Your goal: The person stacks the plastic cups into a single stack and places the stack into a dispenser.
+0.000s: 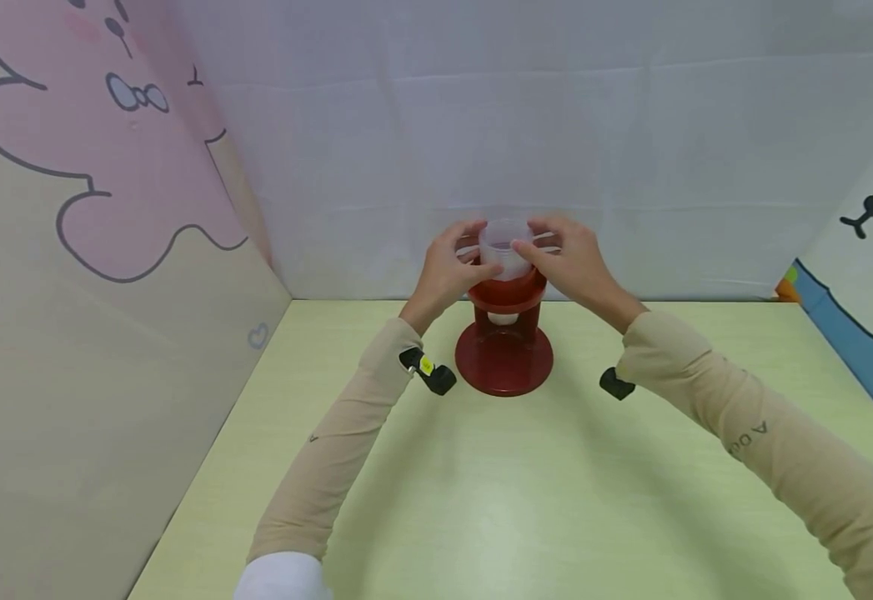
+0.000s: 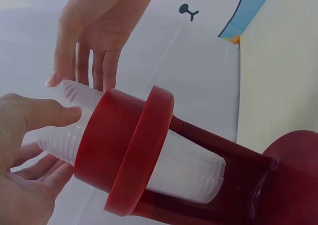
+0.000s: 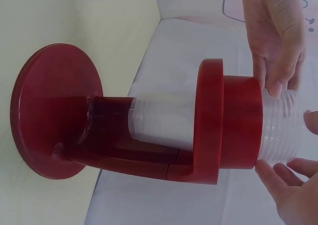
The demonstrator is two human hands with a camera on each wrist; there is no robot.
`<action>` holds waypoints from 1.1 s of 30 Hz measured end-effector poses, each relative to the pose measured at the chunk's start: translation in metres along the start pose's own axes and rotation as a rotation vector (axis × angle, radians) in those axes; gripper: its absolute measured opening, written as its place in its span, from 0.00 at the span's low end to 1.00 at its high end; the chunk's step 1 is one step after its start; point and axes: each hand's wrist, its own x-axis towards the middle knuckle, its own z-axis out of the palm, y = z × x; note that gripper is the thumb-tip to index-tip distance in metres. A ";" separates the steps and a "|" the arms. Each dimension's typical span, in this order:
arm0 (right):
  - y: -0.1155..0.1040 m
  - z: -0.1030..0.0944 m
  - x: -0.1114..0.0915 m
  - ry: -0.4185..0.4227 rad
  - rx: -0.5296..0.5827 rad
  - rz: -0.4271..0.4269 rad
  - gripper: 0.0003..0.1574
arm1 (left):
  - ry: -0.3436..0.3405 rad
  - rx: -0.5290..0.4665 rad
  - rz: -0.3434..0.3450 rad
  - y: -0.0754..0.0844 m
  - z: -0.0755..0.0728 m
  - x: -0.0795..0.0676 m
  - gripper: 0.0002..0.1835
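A stack of clear plastic cups (image 1: 507,258) sits upright in a red cup dispenser (image 1: 505,358), its upper cups rising above the red collar. The lower end of the cup stack (image 2: 186,173) shows beneath the collar in the left wrist view. My left hand (image 1: 447,271) holds the stack's left side, thumb on the near side and fingers farther back. From the right, my right hand (image 1: 573,260) holds it too, with the thumb by the upper rim. In the right wrist view, fingertips of the right hand (image 3: 295,190) come close to the collar's upper edge.
The dispenser's round base (image 3: 47,111) stands on a pale wooden table (image 1: 481,500), near its back edge. Behind hangs a white cloth (image 1: 421,150). Cartoon-printed panels (image 1: 143,192) flank the table on both sides. Each wrist carries a small black camera (image 1: 436,377).
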 end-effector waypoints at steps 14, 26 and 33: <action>0.004 0.005 0.000 0.002 -0.019 -0.054 0.30 | -0.012 0.092 0.007 -0.005 -0.001 0.000 0.34; 0.009 0.007 -0.004 -0.011 -0.098 -0.059 0.27 | -0.037 0.147 -0.007 -0.013 0.001 -0.003 0.34; 0.010 0.006 -0.003 -0.016 -0.143 -0.082 0.27 | -0.043 0.169 -0.011 -0.012 0.002 -0.002 0.34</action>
